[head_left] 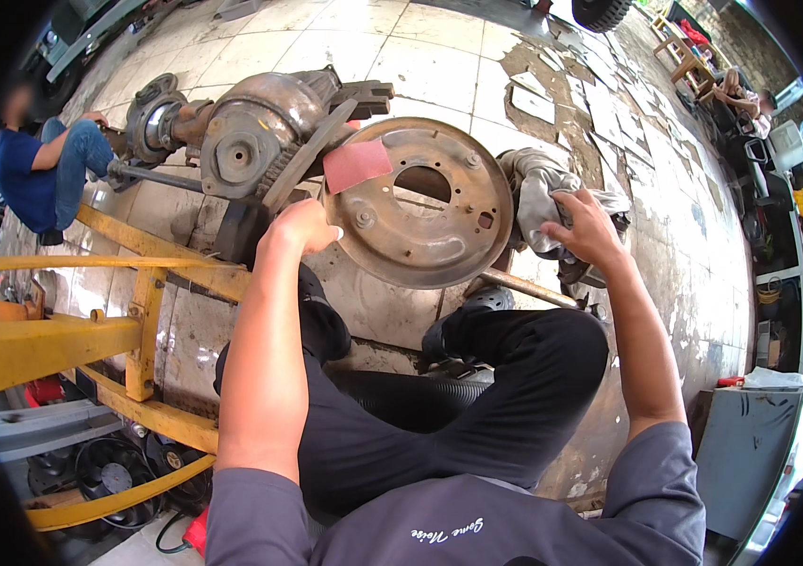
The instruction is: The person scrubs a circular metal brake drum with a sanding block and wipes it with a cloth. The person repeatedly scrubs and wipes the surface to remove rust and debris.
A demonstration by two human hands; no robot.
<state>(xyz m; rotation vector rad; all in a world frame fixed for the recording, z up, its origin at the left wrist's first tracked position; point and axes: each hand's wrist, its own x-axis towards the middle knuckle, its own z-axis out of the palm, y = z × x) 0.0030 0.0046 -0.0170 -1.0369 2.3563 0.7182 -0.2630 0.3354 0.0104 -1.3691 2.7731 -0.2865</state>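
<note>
A round, rusty brake backing plate (430, 250) with a large off-centre hole sits in front of me, tilted towards me. On its upper left lies a piece of red sandpaper (357, 165). My left hand (301, 226) is closed at the plate's left rim, its thumb tip by the edge; the curled fingers are mostly hidden, so what they hold cannot be made out. To the right of the plate, my right hand (590, 226) touches a crumpled grey rag (535, 179), thumb and fingers apart. The rag is draped over a dark part.
A greasy axle housing (269, 108) lies at the upper left, beside a yellow steel frame (52, 344). A metal bar (534, 288) runs under the plate's right side. Another person (43, 170) sits at far left. A grey cabinet (746, 453) stands at right. Broken tiles (600, 113) lie ahead.
</note>
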